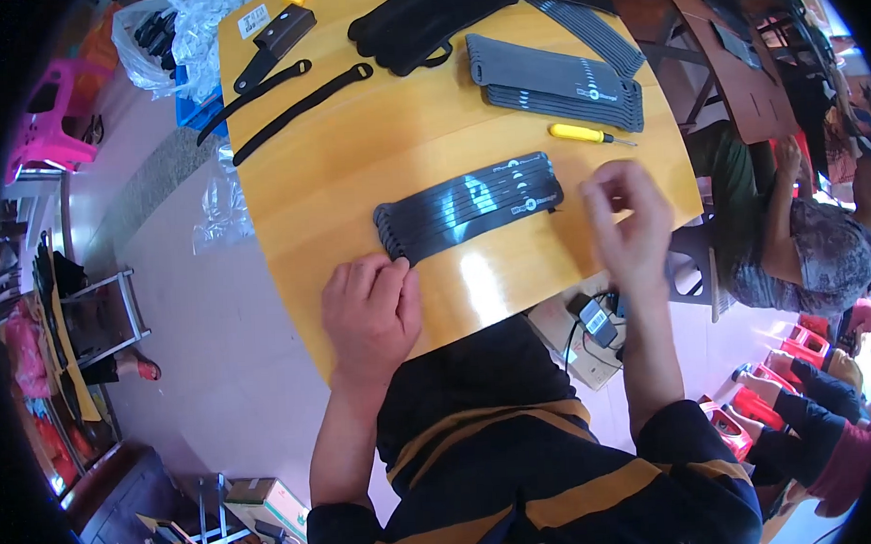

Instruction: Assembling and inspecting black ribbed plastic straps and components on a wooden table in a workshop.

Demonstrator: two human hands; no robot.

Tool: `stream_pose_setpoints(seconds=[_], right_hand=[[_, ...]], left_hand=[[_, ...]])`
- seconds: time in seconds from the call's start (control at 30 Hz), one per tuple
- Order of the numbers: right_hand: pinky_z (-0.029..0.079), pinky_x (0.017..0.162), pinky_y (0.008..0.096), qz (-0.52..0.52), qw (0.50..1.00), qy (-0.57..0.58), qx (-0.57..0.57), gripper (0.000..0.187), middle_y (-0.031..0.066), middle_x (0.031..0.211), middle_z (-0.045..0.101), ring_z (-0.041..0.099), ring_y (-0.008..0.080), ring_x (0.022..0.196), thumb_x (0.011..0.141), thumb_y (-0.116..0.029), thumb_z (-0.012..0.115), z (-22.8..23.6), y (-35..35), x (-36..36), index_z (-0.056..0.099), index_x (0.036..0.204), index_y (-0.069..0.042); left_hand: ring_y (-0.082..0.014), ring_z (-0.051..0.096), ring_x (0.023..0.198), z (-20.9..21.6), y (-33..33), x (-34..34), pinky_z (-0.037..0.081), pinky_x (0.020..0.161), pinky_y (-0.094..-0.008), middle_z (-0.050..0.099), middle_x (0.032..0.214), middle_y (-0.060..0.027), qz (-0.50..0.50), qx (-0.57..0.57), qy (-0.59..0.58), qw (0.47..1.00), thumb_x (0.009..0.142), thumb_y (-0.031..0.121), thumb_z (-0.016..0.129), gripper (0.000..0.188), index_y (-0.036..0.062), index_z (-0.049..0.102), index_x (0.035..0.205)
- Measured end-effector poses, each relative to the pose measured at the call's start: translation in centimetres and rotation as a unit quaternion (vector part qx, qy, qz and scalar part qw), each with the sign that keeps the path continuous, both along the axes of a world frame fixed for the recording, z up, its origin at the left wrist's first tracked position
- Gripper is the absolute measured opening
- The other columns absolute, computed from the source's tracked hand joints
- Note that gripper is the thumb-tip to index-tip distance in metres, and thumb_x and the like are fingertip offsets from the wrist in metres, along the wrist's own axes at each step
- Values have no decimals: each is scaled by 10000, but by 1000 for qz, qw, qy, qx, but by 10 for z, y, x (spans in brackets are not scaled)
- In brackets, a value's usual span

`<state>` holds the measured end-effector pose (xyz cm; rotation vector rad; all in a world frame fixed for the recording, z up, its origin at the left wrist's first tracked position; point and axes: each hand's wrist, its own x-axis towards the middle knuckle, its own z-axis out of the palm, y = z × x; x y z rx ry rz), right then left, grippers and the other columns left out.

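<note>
In front of me on the wooden table (335, 199) lies a row of black cable straps (476, 202), overlapping, with white print and looped left ends. My left hand (369, 309) is curled closed at the near left corner of these straps, its fingertips against the loops. Just off their right end, my right hand (636, 224) hovers with fingers loosely curled and thumb apart. Nothing shows in it, though it is slightly blurred. Beyond it is a small screwdriver (577, 134) with a yellow handle. Two single black straps (302, 112) lie at the far left.
Stacked grey straps (548, 73) lie at the far right, and a pile of black straps (430, 24) at the back. A dark pouch-like case (284, 34) sits at the back left. Plastic bags (168, 41) and a pink stool (50, 124) stand left; people sit right.
</note>
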<state>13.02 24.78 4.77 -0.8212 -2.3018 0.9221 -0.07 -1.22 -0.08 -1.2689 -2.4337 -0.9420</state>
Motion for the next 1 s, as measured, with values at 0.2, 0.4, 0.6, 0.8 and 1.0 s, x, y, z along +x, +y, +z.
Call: stream_pose_setpoints(seconds=[0.2,0.4,0.6,0.8,1.0], right_hand=[[325,1222,521,349,923,-92,135,688,167,1538,525,440,330,1490,873,-278,780,-16,-81,-11,538,1471,-39],[149,1280,554,399,890,-157,155,908,156,1707,280,208,324,1605,955,-586,599,-37,-93,-13,339,1612,-16],[191,1278,525,295,904,-230,209,996,157,1725,241,203,333,1605,948,-708,499,-44,-53,9,252,1652,-48],[157,1292,501,253,905,-258,224,959,130,1735,218,172,300,1613,981,-705,467,-36,-24,27,255,1657,-59],[162,1274,576,221,911,-242,251,933,117,1725,255,208,319,1601,972,-707,487,-45,-29,29,308,1645,-85]], left_hand=[[-313,637,839,3,2,1,518,732,-418,647,919,-96,-6,-1,-21,1000,827,60,754,109,58,720,930],[-321,637,853,2,2,2,521,744,-425,644,933,-95,-7,-4,-13,1000,829,53,740,103,54,716,929],[-291,620,800,0,1,-1,506,695,-415,630,908,-63,-4,4,10,1000,805,66,746,123,70,722,926],[-302,632,817,-3,1,0,508,697,-422,632,896,-67,-2,22,7,1000,787,60,761,125,87,717,901],[-294,631,816,2,2,3,510,707,-423,628,887,-45,6,20,15,1000,797,85,765,101,98,691,865]])
